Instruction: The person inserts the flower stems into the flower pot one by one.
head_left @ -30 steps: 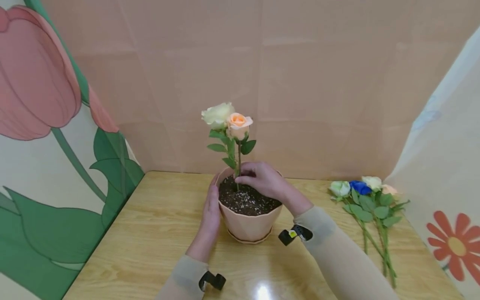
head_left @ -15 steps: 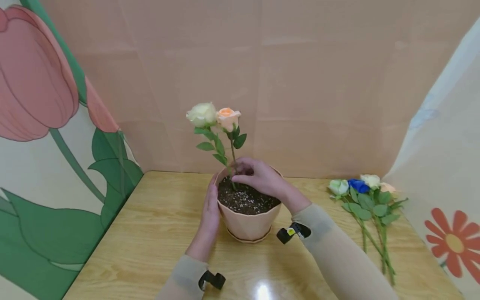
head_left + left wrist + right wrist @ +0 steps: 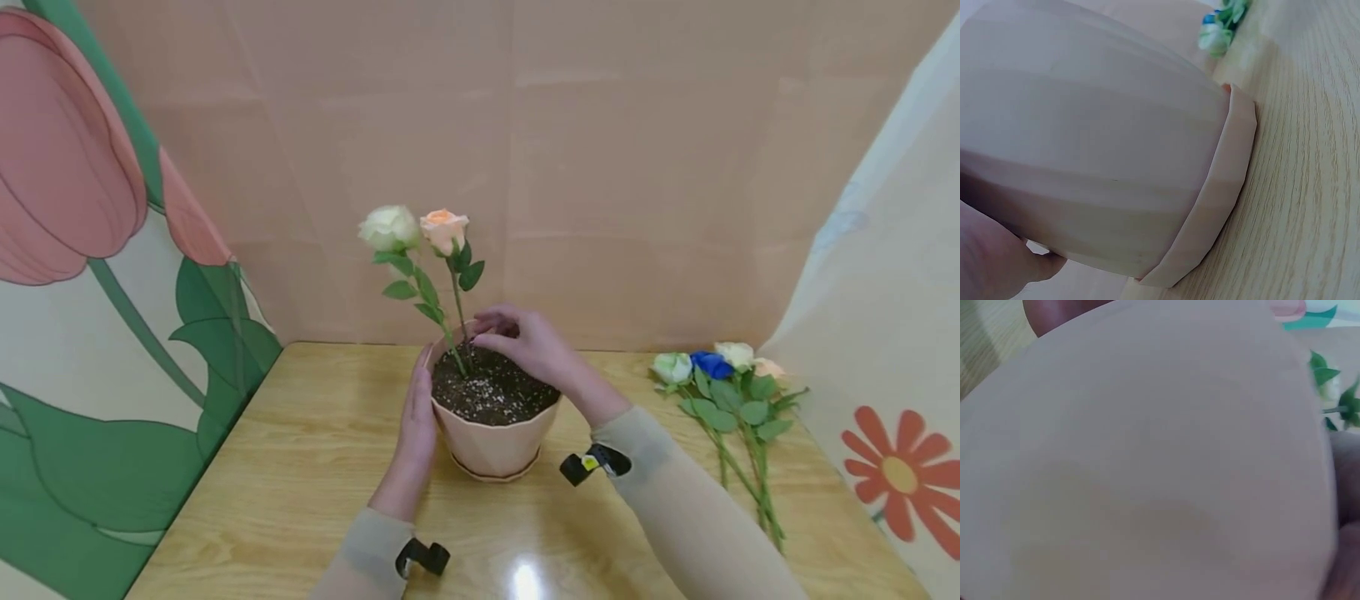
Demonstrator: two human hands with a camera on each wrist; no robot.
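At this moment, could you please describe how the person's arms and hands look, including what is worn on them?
The left hand and right hand wear no gloves. Both arms have long beige sleeves with a greyish patch near the cuff. Each wrist carries a small black device; the right one shows a yellow mark.

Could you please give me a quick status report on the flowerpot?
Left grip against pot; right grip open beside peach rose. Peach rose and white rose in soil, leaning left. Loose roses right, not in the way.
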